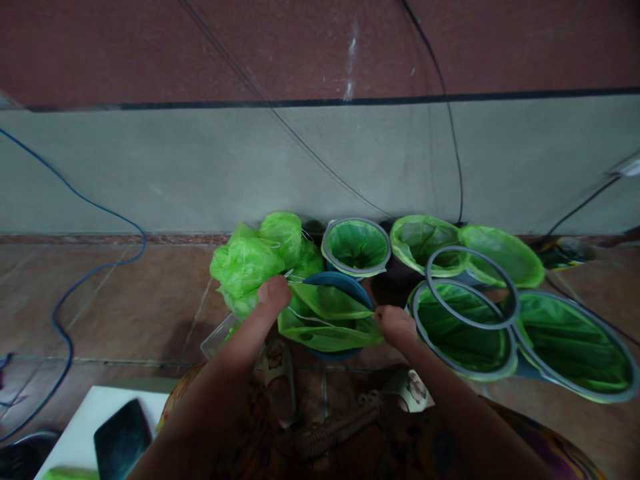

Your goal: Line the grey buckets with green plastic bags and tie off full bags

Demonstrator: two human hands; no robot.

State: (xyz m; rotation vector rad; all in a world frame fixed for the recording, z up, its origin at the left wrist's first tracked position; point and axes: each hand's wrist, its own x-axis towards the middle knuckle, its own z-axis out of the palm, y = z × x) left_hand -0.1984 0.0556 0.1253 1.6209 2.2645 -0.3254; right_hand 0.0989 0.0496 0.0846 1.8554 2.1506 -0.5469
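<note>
The green net lies on the tiled floor just in front of the person, draped in folds over a blue ring. Only the ring's far arc and a sliver of its near edge show, the rest being under the mesh. The left hand is closed on the net's left edge at the rim, back upward, its fingertips tucked out of sight beneath it. The right hand is clenched on the right edge, fingers likewise buried in the fabric. Both forearms reach forward from the bottom of the frame, slightly spread, blurred and dim. Touching the left hand's far side is a heap of loose green netting with thin white threads running off it. A clear tub is half hidden under the left forearm. To the right, several grey-rimmed nets crowd together against the wall, and a bare grey ring lies over two of them. The outermost net is cut off by the frame. A blue cable loops across the floor at far left.
</note>
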